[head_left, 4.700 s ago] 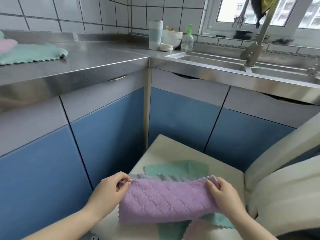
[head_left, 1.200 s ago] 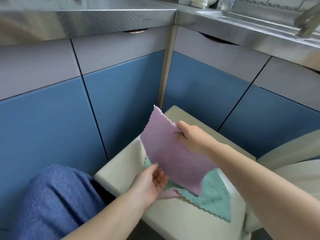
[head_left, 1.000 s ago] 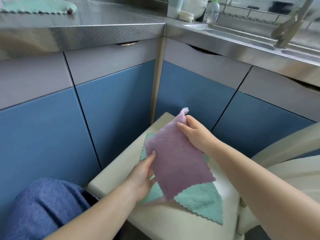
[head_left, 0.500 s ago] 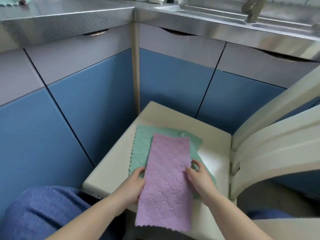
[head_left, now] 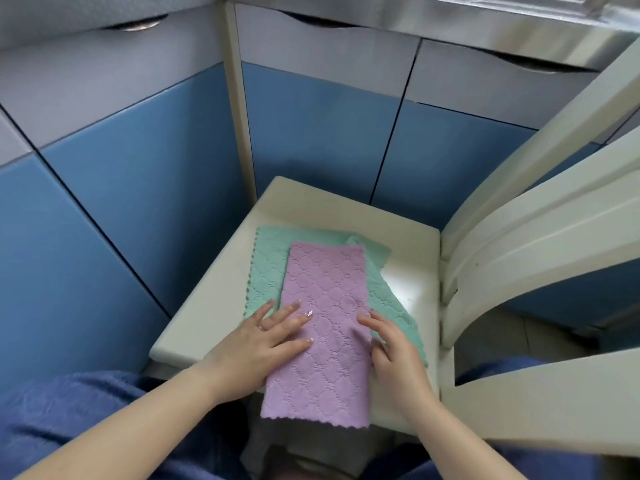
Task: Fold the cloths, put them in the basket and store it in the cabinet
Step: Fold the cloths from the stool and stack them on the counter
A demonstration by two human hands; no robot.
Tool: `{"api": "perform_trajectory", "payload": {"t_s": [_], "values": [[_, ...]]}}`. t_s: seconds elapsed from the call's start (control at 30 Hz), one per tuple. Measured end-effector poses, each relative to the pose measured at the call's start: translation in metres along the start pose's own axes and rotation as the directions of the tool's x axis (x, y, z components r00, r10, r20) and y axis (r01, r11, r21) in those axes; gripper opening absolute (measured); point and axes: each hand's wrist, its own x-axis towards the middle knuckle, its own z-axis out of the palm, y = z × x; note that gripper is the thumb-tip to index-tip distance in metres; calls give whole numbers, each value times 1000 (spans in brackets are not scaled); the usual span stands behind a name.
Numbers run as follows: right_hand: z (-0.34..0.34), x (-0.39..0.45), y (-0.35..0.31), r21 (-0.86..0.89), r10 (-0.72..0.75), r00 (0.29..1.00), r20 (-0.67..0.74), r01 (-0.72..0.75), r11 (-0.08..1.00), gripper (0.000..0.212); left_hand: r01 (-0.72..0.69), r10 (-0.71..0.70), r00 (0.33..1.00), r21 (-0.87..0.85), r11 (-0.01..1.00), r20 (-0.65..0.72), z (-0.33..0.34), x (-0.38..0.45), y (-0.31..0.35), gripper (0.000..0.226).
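A purple quilted cloth, folded into a long strip, lies on a cream chair seat, its near end hanging over the front edge. Beneath it a mint green cloth is spread flat. My left hand presses flat on the strip's left side with straight fingers. At the strip's right edge rests my right hand, fingers loosely bent and touching the cloth. No basket is in view.
Blue and grey cabinet doors fill the corner behind the seat, under a steel counter edge. The chair's cream backrest rises at the right. My knees in blue trousers are below.
The purple cloth, earlier held up unfolded, now lies as a folded strip over the green one. Since half a second ago my left hand has slid onto its top, pressing flat.
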Motion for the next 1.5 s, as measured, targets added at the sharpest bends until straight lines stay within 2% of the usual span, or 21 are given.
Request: {"api": "perform_trajectory", "payload": {"t_s": [0.07,0.1,0.13,0.17,0.2,0.27,0.3,0.37,0.43,0.5,0.57,0.67,0.8,0.87,0.93,1.0,1.13,1.2,1.27,1.33,1.5], "values": [[-3,-4,0,11,-29,1000,-8,29,1000,50,-39,36,999,-152,988,-19,0,5,-1,57],[-5,-5,-1,39,-20,1000,-17,21,999,49,30,-36,999,-279,960,-18,-1,8,-2,56],[-7,-6,-3,96,4,999,-32,-1,995,47,148,-170,985,-428,891,-14,-3,10,0,47],[-7,-4,-7,199,49,997,-52,-38,979,46,290,-332,943,-574,766,33,-8,15,2,30],[-7,-1,-11,346,113,991,-66,-84,935,44,408,-485,869,-693,595,95,-12,23,2,18],[-5,7,-24,635,241,970,-43,-159,756,37,494,-710,684,-823,279,170,-21,42,5,31],[-6,13,-29,708,277,960,-30,-175,684,32,481,-765,614,-860,168,195,-24,52,4,30],[-5,26,-36,740,302,953,-12,-194,644,24,461,-823,528,-885,70,210,-30,70,2,23],[-3,39,-36,655,285,958,-39,-191,731,19,490,-839,492,-871,46,233,-30,80,-2,29],[-1,54,-32,448,248,964,-98,-179,876,18,543,-839,473,-839,39,267,-25,86,-10,30],[0,69,-27,231,199,972,-125,-167,959,24,598,-836,451,-801,25,311,-19,92,-20,23],[1,85,-22,54,235,967,-104,-230,972,19,638,-788,434,-767,-74,437,-13,96,-31,9],[3,93,-17,-129,211,974,-85,-221,967,23,622,-707,454,-761,-184,542,-10,96,-41,21],[5,92,-17,-186,157,980,-121,-178,966,28,606,-705,488,-781,-150,514,-8,94,-42,25],[6,89,-19,-197,94,981,-168,-127,972,29,596,-735,531,-802,-30,422,-7,92,-39,29],[6,90,-19,-185,88,980,-177,-121,975,27,596,-753,539,-803,24,378,-6,93,-37,31],[5,96,-18,-119,170,971,-167,-191,974,9,625,-775,447,-776,-86,446,-5,97,-43,47],[2,99,-19,-95,199,966,-165,-216,972,20,637,-772,431,-763,-107,468,-7,100,-46,58],[1,100,-21,-89,191,967,-168,-207,974,25,668,-772,451,-743,-40,448,-11,99,-45,63],[1,101,-22,-93,173,972,-156,-189,978,27,687,-764,492,-726,46,418,-15,96,-42,61],[5,103,-20,-82,161,978,-136,-173,982,27,707,-755,544,-684,177,367,-15,87,-34,50]]}}
